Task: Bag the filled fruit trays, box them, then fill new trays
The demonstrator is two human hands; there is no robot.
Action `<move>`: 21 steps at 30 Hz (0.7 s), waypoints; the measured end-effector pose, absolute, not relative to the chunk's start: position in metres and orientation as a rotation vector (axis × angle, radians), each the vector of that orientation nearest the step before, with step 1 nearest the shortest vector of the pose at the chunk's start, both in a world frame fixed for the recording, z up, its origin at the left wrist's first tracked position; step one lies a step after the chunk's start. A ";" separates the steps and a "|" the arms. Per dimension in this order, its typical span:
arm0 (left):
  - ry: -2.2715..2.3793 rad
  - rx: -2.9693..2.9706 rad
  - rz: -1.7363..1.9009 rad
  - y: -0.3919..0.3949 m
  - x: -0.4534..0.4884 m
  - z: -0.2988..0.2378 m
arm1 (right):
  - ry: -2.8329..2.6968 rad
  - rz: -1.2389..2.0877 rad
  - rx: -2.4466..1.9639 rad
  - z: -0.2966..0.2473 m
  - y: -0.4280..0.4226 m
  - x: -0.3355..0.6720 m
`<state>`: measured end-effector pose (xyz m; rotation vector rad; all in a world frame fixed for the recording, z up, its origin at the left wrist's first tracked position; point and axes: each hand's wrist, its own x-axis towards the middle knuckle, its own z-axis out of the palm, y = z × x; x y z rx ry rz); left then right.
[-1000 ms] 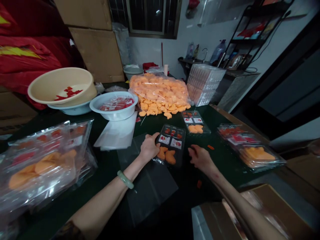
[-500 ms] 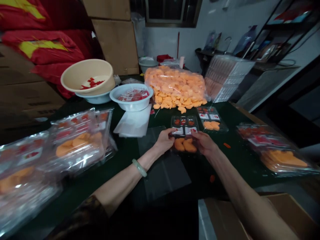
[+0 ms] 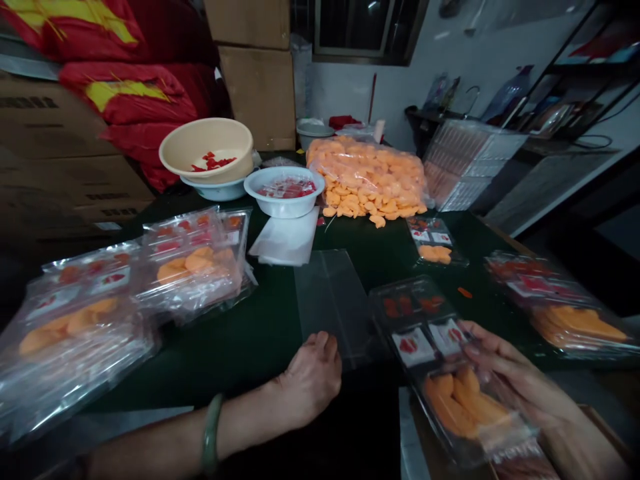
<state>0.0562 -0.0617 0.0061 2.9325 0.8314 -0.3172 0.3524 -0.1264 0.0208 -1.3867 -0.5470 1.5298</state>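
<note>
My right hand grips the right side of a clear plastic tray, which tilts at the table's near edge. Orange curved pieces fill its lower part; two white cards with red prints and small red pieces sit in the compartments above. My left hand, a pale green bangle on its wrist, is closed at the lower left corner of a flat clear plastic bag. Whatever its curled fingers may hold is hidden. Another filled tray lies farther back on the dark green table.
Stacks of bagged trays lie at left and right. White sheets, a white basin, a cream basin and a big bag of orange pieces stand behind. An open carton is below right.
My right hand has brought the tray toward me and to the right, tilting it. My left hand has let go of the tray and drawn back to the bag's near edge.
</note>
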 end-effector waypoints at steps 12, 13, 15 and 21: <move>0.988 2.876 -0.012 -0.040 0.066 0.002 | -0.773 2.053 -1.063 -0.006 -0.175 0.303; 0.959 2.863 -0.018 -0.040 0.065 0.005 | -0.790 2.088 -1.014 -0.007 -0.173 0.296; 0.914 2.843 0.009 -0.038 0.061 0.008 | -0.792 2.120 -0.955 -0.012 -0.168 0.283; 0.783 2.821 0.251 -0.037 0.045 0.002 | -0.749 2.033 -0.945 -0.016 -0.165 0.275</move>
